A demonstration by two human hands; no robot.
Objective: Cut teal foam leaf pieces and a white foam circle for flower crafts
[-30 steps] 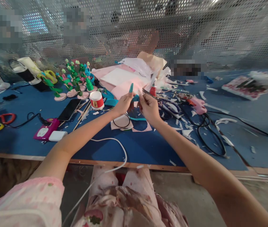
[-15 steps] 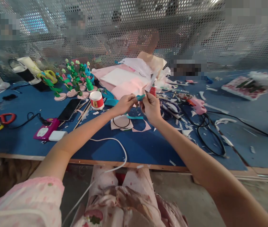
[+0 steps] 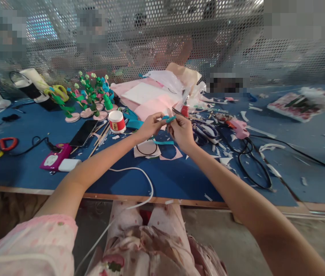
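Above the middle of the table, my left hand (image 3: 152, 126) is closed, pinching one end of a small turquoise strip (image 3: 168, 119) that looks like paper or ribbon. My right hand (image 3: 183, 132) is closed on the strip's other end, its fingertips near those of the left. A thin dark pointed thing (image 3: 176, 111) sticks out by the right fingers; its kind is hard to make out. Below the hands lie a pale pink square (image 3: 139, 152) with a black ring (image 3: 147, 155) on it, a pink cut-out (image 3: 171, 157) and another turquoise strip (image 3: 165, 142).
Small green paper plants (image 3: 95, 99) on round pink bases stand at the back left, by a white tub (image 3: 117, 122) with a red label. A phone (image 3: 84, 133) and magenta box (image 3: 55, 158) lie left. On the right are a pink glue gun (image 3: 240, 128), cables and white scraps.
The turquoise strip has turned slightly and looks more folded between the fingers. The right fingers have shifted, with the dark pointed thing tilted differently. Both arms stay nearly in place.
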